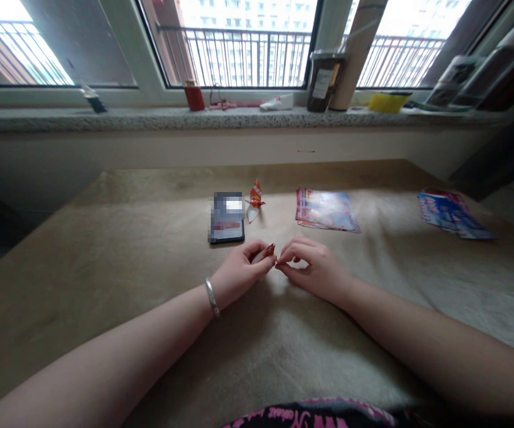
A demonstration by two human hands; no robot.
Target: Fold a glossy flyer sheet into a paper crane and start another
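Centrally, near the front of a tan worktop, two bare hands are meeting over a small folded paper, red and white. The left hand, wearing a silver bangle at the wrist, is closing its grip around the paper, with thumb and fingers wrapping its lower end. The right hand is pinching its grip shut on the paper's red tip, fingertips pressed together. The paper's long axis is running from lower left to upper right, and its red point is aiming right, toward the right hand. It is sitting just above the worktop, between the two hands.

Just beyond the hands, a dark phone is lying flat, and a small folded paper crane is standing just beside it. Further right, a stack of colourful sheets is lying flat, and a second stack is lying well apart near the right edge.

On the stone windowsill behind, a red cup and a dark lidded jar with a label are standing upright; what either is holding cannot be told. A brush is leaning at the left.
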